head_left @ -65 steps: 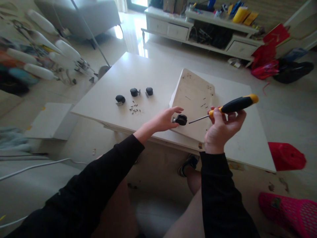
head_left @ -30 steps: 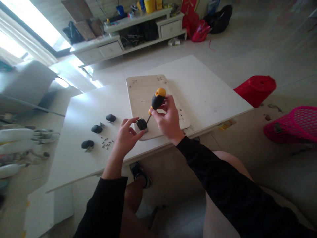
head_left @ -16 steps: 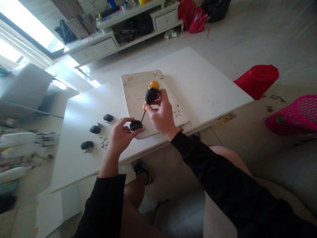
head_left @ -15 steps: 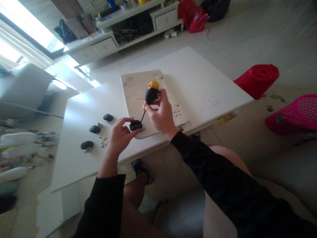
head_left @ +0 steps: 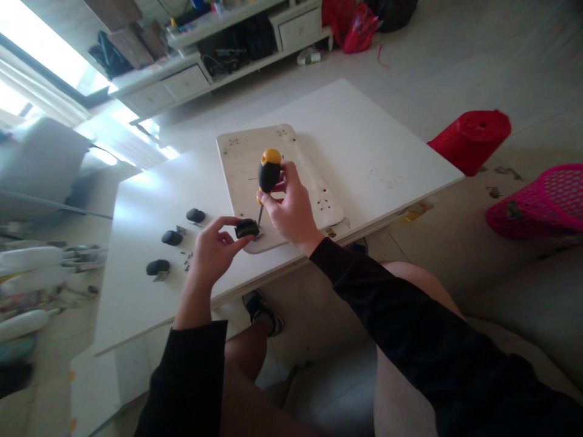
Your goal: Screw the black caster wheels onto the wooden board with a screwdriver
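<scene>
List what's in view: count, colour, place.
Table: one, white, centre
Panel: one, cream, on table
Held wheel: one, black, at panel's near corner
Screwdriver: one, yellow-black, at held wheel
Loose wheels: three, black, table's left
Screws: uncounted, dark, near loose wheels
Stool (likely): one, red, floor right
Basket: one, pink, right edge
Cabinet: one, white, back
Bags: uncounted, red and black, beside cabinet
Sofa: one, grey, left
Left hand: one, bare, on held wheel
Right hand: one, bare, on screwdriver

Left grip (head_left: 213, 250) near right grip (head_left: 290, 211)
</scene>
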### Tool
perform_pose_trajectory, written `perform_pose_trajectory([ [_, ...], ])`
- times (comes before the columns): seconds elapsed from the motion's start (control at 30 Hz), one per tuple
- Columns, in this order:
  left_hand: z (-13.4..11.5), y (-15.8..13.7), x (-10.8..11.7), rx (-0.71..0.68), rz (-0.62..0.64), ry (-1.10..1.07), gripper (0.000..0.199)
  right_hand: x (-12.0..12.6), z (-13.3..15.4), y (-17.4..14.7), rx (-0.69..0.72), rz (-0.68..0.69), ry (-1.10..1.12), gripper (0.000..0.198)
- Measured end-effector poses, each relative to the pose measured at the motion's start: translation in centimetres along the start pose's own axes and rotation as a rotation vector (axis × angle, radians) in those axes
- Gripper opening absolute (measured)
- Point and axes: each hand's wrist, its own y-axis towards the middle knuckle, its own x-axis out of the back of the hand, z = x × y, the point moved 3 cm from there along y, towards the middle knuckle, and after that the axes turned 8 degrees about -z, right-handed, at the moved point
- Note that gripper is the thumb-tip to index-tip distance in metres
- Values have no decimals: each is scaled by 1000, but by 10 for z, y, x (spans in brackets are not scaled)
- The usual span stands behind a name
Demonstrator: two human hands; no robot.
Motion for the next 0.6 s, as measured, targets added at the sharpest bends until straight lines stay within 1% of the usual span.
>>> perform_pose_trajectory([
  [0.2, 0, 0, 0, -3, -9, 11, 42, 0, 3, 0, -25, 24, 33, 33],
  [0.33, 2, 0, 0, -6, -11, -3, 42, 0, 4, 0, -19, 40, 2, 35],
  [0.6, 4, 0, 1, -5, -12, -31, 42, 2, 1, 5, -3, 44, -27, 31],
])
